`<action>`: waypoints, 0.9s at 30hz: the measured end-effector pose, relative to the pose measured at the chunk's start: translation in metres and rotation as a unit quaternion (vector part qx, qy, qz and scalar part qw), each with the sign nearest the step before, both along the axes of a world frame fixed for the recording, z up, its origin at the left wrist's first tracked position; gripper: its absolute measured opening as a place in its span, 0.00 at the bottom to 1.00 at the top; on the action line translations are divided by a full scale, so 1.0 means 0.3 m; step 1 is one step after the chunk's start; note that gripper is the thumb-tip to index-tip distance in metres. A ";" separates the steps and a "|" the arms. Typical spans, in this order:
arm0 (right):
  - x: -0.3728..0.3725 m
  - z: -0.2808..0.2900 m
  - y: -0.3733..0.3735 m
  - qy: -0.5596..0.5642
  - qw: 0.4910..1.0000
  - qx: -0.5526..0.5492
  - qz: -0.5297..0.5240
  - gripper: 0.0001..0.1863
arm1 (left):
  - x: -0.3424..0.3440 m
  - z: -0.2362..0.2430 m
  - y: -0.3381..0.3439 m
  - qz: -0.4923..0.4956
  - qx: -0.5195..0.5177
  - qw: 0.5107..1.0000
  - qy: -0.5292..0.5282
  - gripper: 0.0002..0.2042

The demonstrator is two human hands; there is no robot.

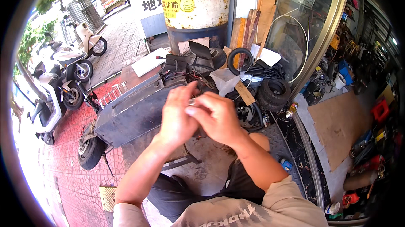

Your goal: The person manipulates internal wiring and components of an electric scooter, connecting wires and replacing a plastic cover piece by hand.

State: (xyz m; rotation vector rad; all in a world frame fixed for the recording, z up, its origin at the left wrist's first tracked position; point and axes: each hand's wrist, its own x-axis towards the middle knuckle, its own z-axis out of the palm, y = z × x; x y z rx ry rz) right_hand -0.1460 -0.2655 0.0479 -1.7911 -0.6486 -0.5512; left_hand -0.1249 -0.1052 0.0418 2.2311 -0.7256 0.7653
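Observation:
My left hand and my right hand meet at the middle of the view around a small silvery item, too small and hidden to name. My right hand pinches at it; my left hand's fingers point upward beside it, slightly blurred. Behind both hands lies a stripped scooter chassis with a long dark box-like body, exposed wires and a front wheel at the left. A low stand shows below the body.
Parked scooters line the left. A rusty drum, leaning planks and stacked tyres are behind. A glass door and a cluttered interior with cardboard are at the right. A small spray can stands by the threshold.

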 end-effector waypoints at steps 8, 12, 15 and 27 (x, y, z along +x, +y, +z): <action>-0.261 -0.263 -0.835 0.194 0.925 0.217 -0.246 0.05 | 0.065 0.044 0.061 -0.040 0.190 0.980 -0.050 0.19; -0.489 -0.826 -1.091 0.363 0.862 0.062 -0.348 0.15 | 0.308 0.000 0.528 0.204 0.169 0.962 0.059 0.16; -0.831 -1.418 -1.233 0.485 0.829 -0.074 -0.269 0.19 | 0.444 -0.051 0.700 0.249 0.128 0.948 0.149 0.23; -1.162 -1.795 -1.098 0.814 0.505 -0.070 -0.279 0.18 | 0.428 -0.169 0.747 0.410 0.169 0.871 0.211 0.42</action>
